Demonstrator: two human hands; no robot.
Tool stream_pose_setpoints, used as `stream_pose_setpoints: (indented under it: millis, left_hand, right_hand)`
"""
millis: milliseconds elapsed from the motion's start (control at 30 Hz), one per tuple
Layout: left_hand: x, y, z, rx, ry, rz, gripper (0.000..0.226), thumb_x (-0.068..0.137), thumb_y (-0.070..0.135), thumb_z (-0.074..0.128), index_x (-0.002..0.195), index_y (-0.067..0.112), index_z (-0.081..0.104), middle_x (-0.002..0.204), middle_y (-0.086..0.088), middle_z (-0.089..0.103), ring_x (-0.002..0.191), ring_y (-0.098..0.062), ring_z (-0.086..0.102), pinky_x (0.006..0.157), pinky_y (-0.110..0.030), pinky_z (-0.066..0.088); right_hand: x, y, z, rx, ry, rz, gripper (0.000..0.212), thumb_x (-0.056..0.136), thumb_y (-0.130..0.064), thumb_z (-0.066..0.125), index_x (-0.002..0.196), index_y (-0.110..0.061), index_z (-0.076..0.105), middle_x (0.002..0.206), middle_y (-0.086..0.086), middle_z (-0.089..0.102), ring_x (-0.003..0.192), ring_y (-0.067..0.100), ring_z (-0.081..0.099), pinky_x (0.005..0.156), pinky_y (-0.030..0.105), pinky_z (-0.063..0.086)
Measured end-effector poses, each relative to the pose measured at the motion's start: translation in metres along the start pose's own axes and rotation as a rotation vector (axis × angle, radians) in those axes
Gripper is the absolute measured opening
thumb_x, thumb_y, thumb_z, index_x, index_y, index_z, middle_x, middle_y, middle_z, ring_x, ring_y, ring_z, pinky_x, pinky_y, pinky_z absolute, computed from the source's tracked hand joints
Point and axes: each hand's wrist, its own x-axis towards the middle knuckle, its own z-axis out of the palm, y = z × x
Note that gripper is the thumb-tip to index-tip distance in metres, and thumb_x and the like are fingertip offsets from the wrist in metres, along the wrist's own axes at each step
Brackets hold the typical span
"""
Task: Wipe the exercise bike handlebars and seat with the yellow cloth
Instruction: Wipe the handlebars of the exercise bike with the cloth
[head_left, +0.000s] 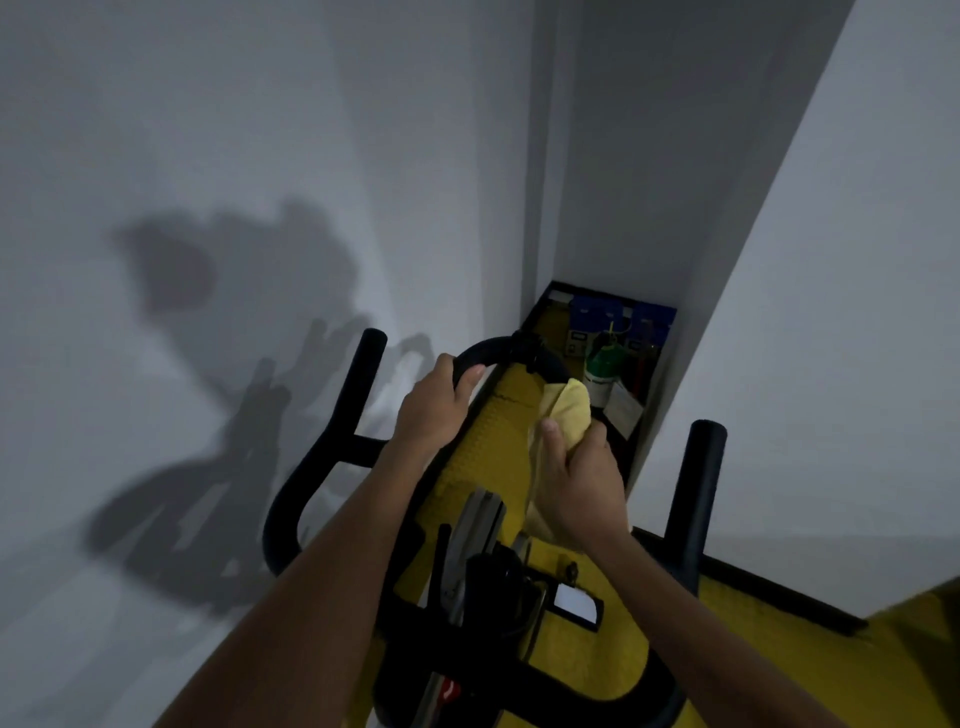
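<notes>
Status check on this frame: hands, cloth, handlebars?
Left hand grips the front loop of the handlebars. Right hand holds the yellow cloth against the loop's right side. Nothing in the way.

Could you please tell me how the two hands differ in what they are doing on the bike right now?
The left hand grips the bare black handlebar loop; the right hand holds the yellow cloth. The left hand sits farther forward, the right nearer the camera. Both have fingers curled around something.
</notes>
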Motion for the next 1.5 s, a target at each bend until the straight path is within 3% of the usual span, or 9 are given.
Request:
stream_pose_setpoints:
  millis: [100, 300, 433, 600, 767, 1033, 1167, 1333, 1500]
  left_hand:
    - [0.002, -0.001, -0.001, 0.012, 0.006, 0.011, 0.047, 0.099, 0.06, 0.031, 0.106, 0.016, 0.045, 0.078, 0.002, 0.058, 0.068, -0.018, 0.058, 0.057, -0.033, 0.039]
    - [0.003, 0.001, -0.004, 0.01, -0.019, 0.016, 0.045, 0.1, 0.058, 0.033, 0.106, 0.015, 0.044, 0.077, 0.002, 0.057, 0.067, -0.017, 0.057, 0.053, -0.031, 0.038]
    - [0.002, 0.003, -0.005, 0.004, -0.034, 0.001, 0.043, 0.1, 0.058, 0.032, 0.103, 0.016, 0.042, 0.078, 0.0, 0.058, 0.067, -0.017, 0.057, 0.052, -0.03, 0.038]
    - [0.001, 0.004, -0.004, -0.007, -0.038, -0.001, 0.043, 0.1, 0.059, 0.032, 0.102, 0.016, 0.042, 0.077, 0.0, 0.057, 0.067, -0.016, 0.056, 0.052, -0.03, 0.037]
    - [0.0, 0.01, 0.0, 0.023, -0.032, 0.023, 0.045, 0.099, 0.06, 0.031, 0.102, 0.016, 0.042, 0.077, 0.001, 0.057, 0.067, -0.016, 0.056, 0.054, -0.031, 0.039]
    - [0.002, 0.007, 0.001, 0.004, -0.042, 0.023, 0.046, 0.098, 0.061, 0.03, 0.103, 0.017, 0.043, 0.076, 0.001, 0.057, 0.066, -0.017, 0.057, 0.054, -0.032, 0.038]
    - [0.001, 0.003, 0.0, 0.01, -0.005, 0.01, 0.045, 0.099, 0.059, 0.031, 0.103, 0.016, 0.044, 0.076, 0.003, 0.057, 0.067, -0.016, 0.057, 0.053, -0.03, 0.037]
    - [0.001, 0.0, 0.0, 0.011, -0.003, -0.007, 0.046, 0.099, 0.06, 0.03, 0.104, 0.016, 0.044, 0.079, 0.002, 0.057, 0.069, -0.019, 0.058, 0.058, -0.034, 0.041]
    - [0.001, 0.001, -0.002, 0.007, -0.013, -0.004, 0.044, 0.099, 0.06, 0.031, 0.102, 0.018, 0.042, 0.077, 0.002, 0.057, 0.067, -0.018, 0.058, 0.055, -0.033, 0.039]
  right_hand:
    - [0.023, -0.008, 0.003, 0.077, 0.034, 0.008, 0.051, 0.096, -0.065, 0.034, 0.105, -0.017, 0.045, 0.094, 0.005, 0.062, 0.072, 0.016, 0.06, 0.051, 0.029, 0.039]
    - [0.081, -0.03, -0.002, 0.013, -0.022, -0.069, 0.057, 0.097, -0.066, 0.03, 0.115, -0.016, 0.052, 0.097, 0.002, 0.064, 0.081, 0.02, 0.064, 0.069, 0.037, 0.055]
    - [0.097, -0.038, -0.007, 0.028, -0.089, -0.049, 0.062, 0.095, -0.07, 0.03, 0.119, -0.017, 0.054, 0.095, -0.001, 0.065, 0.082, 0.017, 0.063, 0.075, 0.039, 0.056]
    - [0.07, -0.026, -0.007, 0.071, -0.039, 0.014, 0.06, 0.093, -0.07, 0.04, 0.119, -0.017, 0.052, 0.093, -0.002, 0.064, 0.078, 0.014, 0.064, 0.067, 0.035, 0.057]
    - [0.017, -0.003, -0.014, 0.135, -0.063, 0.084, 0.048, 0.095, -0.062, 0.047, 0.116, -0.019, 0.045, 0.094, -0.003, 0.06, 0.073, 0.005, 0.058, 0.052, 0.024, 0.045]
    - [-0.028, 0.025, -0.016, -0.154, -0.076, -0.033, 0.057, 0.092, -0.069, 0.043, 0.113, -0.016, 0.045, 0.095, -0.001, 0.059, 0.08, 0.021, 0.061, 0.063, 0.04, 0.053]
    - [-0.014, 0.011, -0.013, -0.053, -0.073, -0.043, 0.056, 0.093, -0.067, 0.038, 0.108, -0.014, 0.047, 0.091, 0.002, 0.061, 0.074, 0.017, 0.059, 0.062, 0.041, 0.052]
    - [0.02, -0.008, -0.001, 0.138, 0.015, 0.007, 0.047, 0.098, -0.058, 0.037, 0.107, -0.013, 0.046, 0.094, 0.006, 0.062, 0.074, 0.014, 0.059, 0.051, 0.027, 0.039]
    - [0.054, -0.02, 0.002, 0.104, 0.051, -0.012, 0.047, 0.097, -0.064, 0.035, 0.107, -0.02, 0.047, 0.097, 0.003, 0.062, 0.078, 0.019, 0.061, 0.061, 0.031, 0.047]
